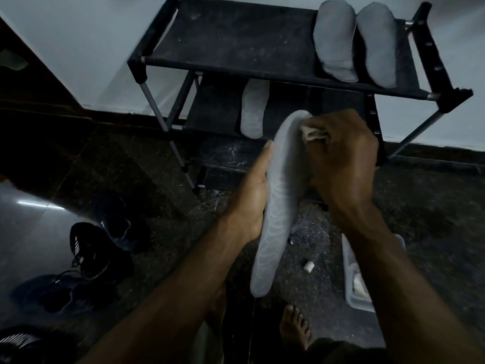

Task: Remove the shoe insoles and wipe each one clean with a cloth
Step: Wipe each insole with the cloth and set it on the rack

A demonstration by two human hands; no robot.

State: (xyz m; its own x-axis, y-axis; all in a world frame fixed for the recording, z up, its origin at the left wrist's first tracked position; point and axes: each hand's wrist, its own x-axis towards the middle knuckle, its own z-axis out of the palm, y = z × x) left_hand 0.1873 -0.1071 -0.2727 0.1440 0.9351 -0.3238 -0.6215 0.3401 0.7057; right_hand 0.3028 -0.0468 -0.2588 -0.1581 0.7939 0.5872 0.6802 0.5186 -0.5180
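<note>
Wiping one insole with a cloth, in front of the shoe rack.

I am seeing the left hand (pixel 256 195) gripping a grey insole (pixel 278 206) along its left edge, thumb lying up the side, holding it lengthwise in the air above the dark floor (pixel 433 206). The right hand (pixel 343 158) is closing around a small pale cloth (pixel 313 134) and pressing it against the insole near its far end. Two more grey insoles (pixel 336 40) are lying side by side on the top shelf of the black rack (pixel 236 40), and a third insole (pixel 253 111) is resting on the shelf below. Black shoes (pixel 97 248) are sitting on the floor to the left, well apart from the hands. A clear plastic box (pixel 354 279) is lying under the right forearm.
</note>
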